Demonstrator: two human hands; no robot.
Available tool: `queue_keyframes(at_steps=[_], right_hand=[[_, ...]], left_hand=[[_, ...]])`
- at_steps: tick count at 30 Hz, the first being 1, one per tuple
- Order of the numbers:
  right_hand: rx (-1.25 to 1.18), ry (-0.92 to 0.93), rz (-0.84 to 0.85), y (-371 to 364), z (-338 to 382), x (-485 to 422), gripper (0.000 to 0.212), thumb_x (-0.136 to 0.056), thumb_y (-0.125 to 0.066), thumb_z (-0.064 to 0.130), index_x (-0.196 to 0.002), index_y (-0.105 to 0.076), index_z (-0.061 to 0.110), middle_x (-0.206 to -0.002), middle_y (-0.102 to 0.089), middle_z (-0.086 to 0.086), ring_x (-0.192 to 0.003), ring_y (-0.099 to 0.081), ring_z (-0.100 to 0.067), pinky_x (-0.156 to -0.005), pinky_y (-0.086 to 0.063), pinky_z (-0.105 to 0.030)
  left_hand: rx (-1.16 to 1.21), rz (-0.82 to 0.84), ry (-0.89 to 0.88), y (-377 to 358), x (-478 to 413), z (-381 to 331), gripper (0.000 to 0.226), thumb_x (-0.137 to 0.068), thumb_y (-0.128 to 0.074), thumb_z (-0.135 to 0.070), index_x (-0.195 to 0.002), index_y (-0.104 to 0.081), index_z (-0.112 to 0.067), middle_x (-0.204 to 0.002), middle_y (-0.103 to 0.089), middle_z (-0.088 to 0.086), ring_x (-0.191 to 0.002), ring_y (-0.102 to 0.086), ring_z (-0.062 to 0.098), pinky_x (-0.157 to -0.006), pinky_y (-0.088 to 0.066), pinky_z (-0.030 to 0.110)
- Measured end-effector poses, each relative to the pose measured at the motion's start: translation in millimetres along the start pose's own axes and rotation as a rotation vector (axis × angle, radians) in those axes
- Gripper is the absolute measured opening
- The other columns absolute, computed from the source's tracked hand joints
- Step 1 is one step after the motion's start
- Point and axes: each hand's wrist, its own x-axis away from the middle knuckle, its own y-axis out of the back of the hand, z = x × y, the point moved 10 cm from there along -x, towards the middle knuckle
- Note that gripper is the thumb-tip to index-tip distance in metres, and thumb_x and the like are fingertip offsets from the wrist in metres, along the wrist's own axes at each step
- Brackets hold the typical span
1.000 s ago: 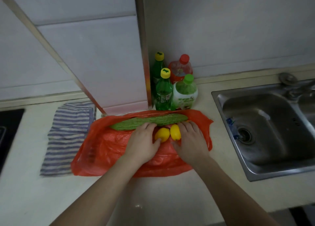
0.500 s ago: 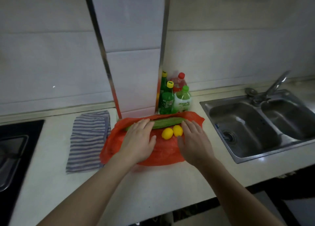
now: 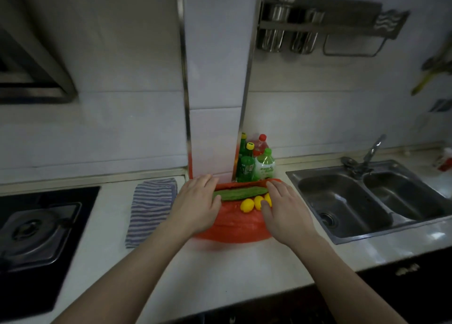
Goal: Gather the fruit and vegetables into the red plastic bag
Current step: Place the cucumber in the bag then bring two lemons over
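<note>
A: Biggest items?
B: Counter [image 3: 220, 270]; sink [image 3: 347, 201] at right; striped towel [image 3: 151, 206] just left of red bag [image 3: 234, 226], spread flat mid-counter.
A: Hands?
B: Left hand [image 3: 198, 204], fingers straight, flat over the gourd [image 3: 242, 193]'s left end, gripping nothing. Right hand [image 3: 286, 208], likewise flat at the bag's right end, thumb touching the lemons [image 3: 247, 205].
A: Produce?
B: Gourd across the bag's far edge; three lemons just in front, on the bag.
</note>
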Motion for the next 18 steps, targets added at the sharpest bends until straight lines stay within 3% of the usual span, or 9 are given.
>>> queue_keyframes(at_steps=[12, 18], right_hand=[[-0.032, 0.129, -0.032, 42.0, 23.8, 58.3, 0.057, -0.093, -0.033, 0.04, -0.14, -0.044, 0.008, -0.143, -0.046, -0.009, -0.135, -0.036, -0.026, -0.114, -0.027, -0.038], [-0.106, 0.18, 0.004, 45.7, 59.4, 87.0, 0.053, -0.097, -0.034, 0.037, -0.142, -0.042, 0.009, -0.146, -0.042, -0.008, -0.137, -0.033, -0.025, -0.115, -0.02, -0.036]], left_hand=[[-0.081, -0.029, 0.122, 54.6, 81.6, -30.8, 0.051, -0.097, -0.038, -0.038, -0.144, -0.04, -0.02, -0.15, -0.04, 0.001, -0.138, -0.034, 0.02, -0.116, -0.02, 0.034], [-0.112, -0.028, 0.229, 75.2, 143.7, -15.3, 0.047, -0.096, -0.039, -0.037, -0.14, -0.045, -0.022, -0.146, -0.045, 0.001, -0.134, -0.04, 0.022, -0.113, -0.029, 0.036]])
